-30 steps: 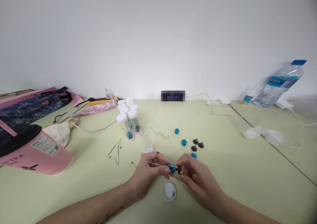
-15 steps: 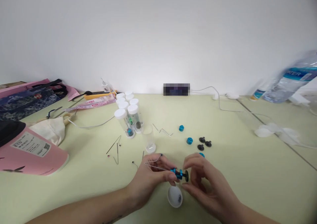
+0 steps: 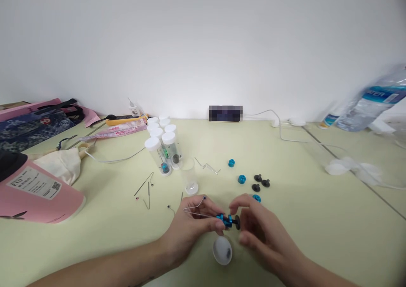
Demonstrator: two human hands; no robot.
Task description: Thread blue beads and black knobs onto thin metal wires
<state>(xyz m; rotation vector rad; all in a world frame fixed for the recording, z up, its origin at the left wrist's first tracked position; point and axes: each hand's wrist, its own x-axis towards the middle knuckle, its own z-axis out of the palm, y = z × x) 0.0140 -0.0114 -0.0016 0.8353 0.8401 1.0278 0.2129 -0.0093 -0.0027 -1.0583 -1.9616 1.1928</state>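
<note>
My left hand (image 3: 193,223) pinches a small blue metal fitting (image 3: 224,220) between thumb and fingers. A thin bent wire (image 3: 195,207) with a dark tip runs from the fitting over that hand. Out of the fitting's right end sticks a black thumbscrew (image 3: 237,222) with a round flat head. Beside this head is my right hand (image 3: 264,232), fingers curved and thumb apart from the forefinger. Whether a fingertip touches the screw head is hard to tell. Below the hands lies a white cap (image 3: 218,253), tilted to view, with a small dark piece inside.
Blue knobs (image 3: 242,179) and black thumbscrews (image 3: 256,188) lie at the right. A clear open tube (image 3: 189,175) stands near my left hand, white-capped tubes (image 3: 155,156) behind it. Bent wires (image 3: 148,194) lie left, near a pink cup (image 3: 41,194). A water bottle (image 3: 368,105) stands far right.
My right thumb has moved away from the thumbscrew head, and the fingers have shifted slightly. The left hand keeps its hold on the blue fitting. The whole view has shifted a little.
</note>
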